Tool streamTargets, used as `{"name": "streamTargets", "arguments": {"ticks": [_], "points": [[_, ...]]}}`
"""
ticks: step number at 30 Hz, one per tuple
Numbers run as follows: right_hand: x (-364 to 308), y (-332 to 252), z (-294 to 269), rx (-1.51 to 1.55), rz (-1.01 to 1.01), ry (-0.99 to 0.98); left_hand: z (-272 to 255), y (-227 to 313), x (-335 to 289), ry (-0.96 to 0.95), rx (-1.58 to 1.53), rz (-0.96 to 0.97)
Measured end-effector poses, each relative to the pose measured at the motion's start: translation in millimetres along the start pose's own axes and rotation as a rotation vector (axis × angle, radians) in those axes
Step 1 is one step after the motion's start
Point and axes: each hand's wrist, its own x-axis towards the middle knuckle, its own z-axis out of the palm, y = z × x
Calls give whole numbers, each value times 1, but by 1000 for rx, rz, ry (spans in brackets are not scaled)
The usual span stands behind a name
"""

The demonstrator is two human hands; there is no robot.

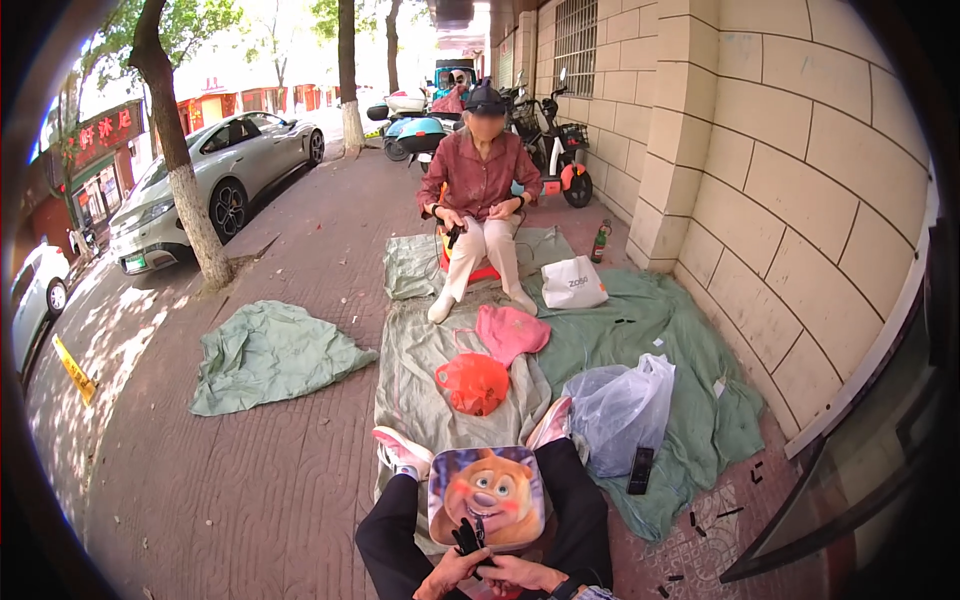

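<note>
Pavement | we are gripping a small black part (467,537) over the bear-print cushion (487,494) on our lap | left hand (449,573) pinching it | right hand (522,573) closing beside it | orange bag (473,382) lying ahead.

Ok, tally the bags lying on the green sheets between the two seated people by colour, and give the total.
Orange plastic bag: 1
Pink bag: 1
White bag: 1
Clear plastic bag: 1
Total: 4
</note>
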Motion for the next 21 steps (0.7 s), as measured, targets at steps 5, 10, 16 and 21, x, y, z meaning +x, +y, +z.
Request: {"name": "streamTargets", "arguments": {"ticks": [5, 10, 16, 21], "points": [[-4, -3, -2, -314, 101, -13, 3, 5, -1, -29, 178, -102], [-10, -6, -9, 117, 74, -138, -10, -5, -4, -146, -73, -42], [-12, 0, -6, 305, 21, -217, 3, -1, -8, -61, -306, -62], [-18, -4, -4, 42, -79, 48, 14, 13, -10, 33, -48, -16]]}}
